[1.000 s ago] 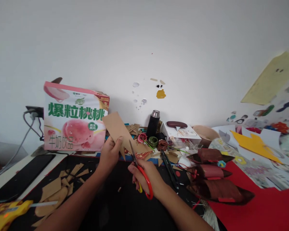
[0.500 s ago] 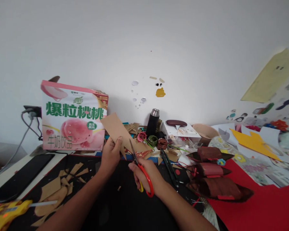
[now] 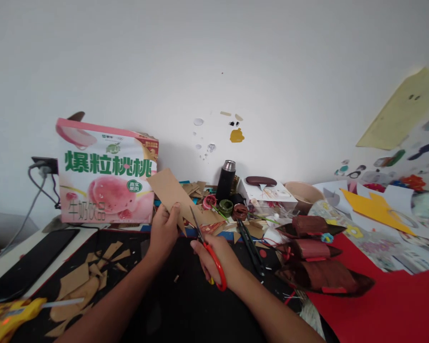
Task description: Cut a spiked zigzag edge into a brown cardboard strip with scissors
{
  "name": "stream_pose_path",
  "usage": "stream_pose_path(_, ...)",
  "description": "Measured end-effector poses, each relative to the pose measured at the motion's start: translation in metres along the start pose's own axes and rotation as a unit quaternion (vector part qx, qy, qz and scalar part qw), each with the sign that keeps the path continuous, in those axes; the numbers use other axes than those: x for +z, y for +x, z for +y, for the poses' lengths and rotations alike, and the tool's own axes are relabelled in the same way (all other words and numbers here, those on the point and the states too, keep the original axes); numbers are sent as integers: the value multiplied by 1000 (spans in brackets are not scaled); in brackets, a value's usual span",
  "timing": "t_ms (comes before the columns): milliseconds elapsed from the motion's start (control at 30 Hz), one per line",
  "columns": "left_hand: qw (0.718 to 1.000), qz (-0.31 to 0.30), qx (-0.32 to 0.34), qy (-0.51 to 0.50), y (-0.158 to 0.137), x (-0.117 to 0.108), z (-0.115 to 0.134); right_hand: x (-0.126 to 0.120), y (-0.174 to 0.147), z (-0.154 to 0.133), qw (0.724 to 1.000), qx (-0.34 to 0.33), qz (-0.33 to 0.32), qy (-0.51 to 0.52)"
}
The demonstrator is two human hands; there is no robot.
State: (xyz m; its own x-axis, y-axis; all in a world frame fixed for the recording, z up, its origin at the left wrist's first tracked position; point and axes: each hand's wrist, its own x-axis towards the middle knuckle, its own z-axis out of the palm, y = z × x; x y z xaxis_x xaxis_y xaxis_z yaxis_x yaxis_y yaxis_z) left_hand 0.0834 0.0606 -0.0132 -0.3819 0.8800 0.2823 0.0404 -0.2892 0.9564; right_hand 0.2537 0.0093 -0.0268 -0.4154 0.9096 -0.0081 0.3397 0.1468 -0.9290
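A flat brown piece of cardboard [image 3: 170,189] is pinched in my left hand [image 3: 165,227], thumb on its near face, its upper end tilting up to the left. My right hand [image 3: 218,261] is closed round the handles of scissors [image 3: 215,267] with red and yellow grips. The scissor blades point up and left at the cardboard's right edge; whether they touch it I cannot tell. Behind both hands lie more cardboard scraps [image 3: 210,216]. To the right of my right hand is a dark green and black utility knife [image 3: 250,247].
A pink drink box [image 3: 107,190] stands at the left, with a black phone [image 3: 32,262] and yellow glue gun [image 3: 17,314] nearer. Cardboard offcuts [image 3: 75,281] lie on the black mat [image 3: 186,309]. Brown model boats [image 3: 325,276] sit right, by red paper [image 3: 396,305]. A thermos [image 3: 226,182] stands behind.
The whole view has shifted slightly. Both hands keep their grips, and the scissors and cardboard stay in nearly the same position relative to each other.
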Motion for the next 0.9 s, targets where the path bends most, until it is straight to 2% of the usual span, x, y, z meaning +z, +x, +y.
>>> stream_pose_path(233,999,-7,-21,-24,-2,1,-3,1,-1,2,1000,-8,7,-12)
stream_pose_path(500,1000,-1,-5,-17,-2,2,-4,3,1,5,1000,16,14,-7)
stream_pose_path(767,1000,-10,-7,-10,-2,2,-1,3,1,-4,999,40,18,-20)
stream_pose_path(900,1000,-7,-8,-2,-1,2,-1,3,0,-7,999,22,22,-33)
